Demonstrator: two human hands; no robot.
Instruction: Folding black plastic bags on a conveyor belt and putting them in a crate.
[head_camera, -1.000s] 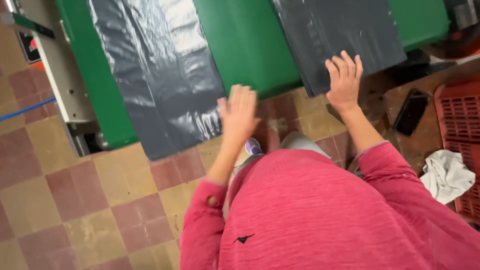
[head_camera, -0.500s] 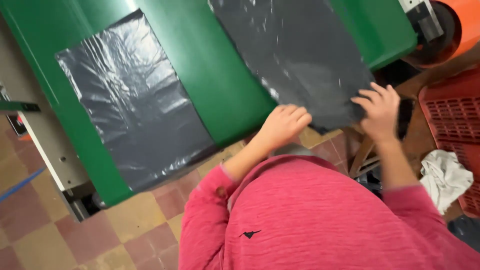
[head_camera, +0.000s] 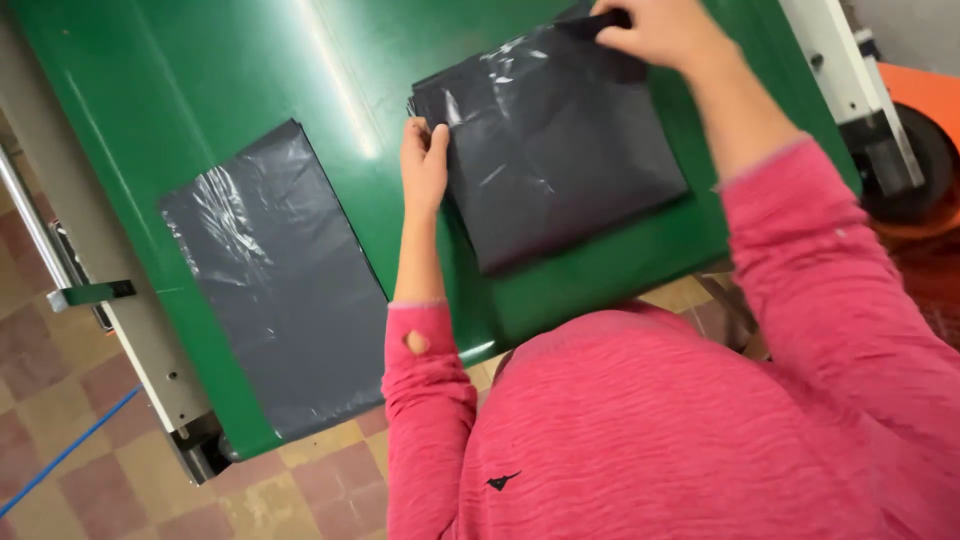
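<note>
A folded black plastic bag (head_camera: 560, 150) is pinched at its far edge by the right hand (head_camera: 655, 30) and touched at its left edge by the left hand (head_camera: 423, 165), on a green table (head_camera: 250, 70); another dark bag (head_camera: 275, 270) lies flat nearby.

Both arms reach forward in pink sleeves. The left forearm is bare from the cuff up, running nearly straight away from the body, and the left hand (head_camera: 424, 163) lies palm down with fingers together and the thumb spread a little — pressing flat, not gripping. The right arm stretches farther out, its wrist bent inward; the right hand (head_camera: 655, 30) seems curled in a pinch, though the frame's top edge cuts it off.
</note>
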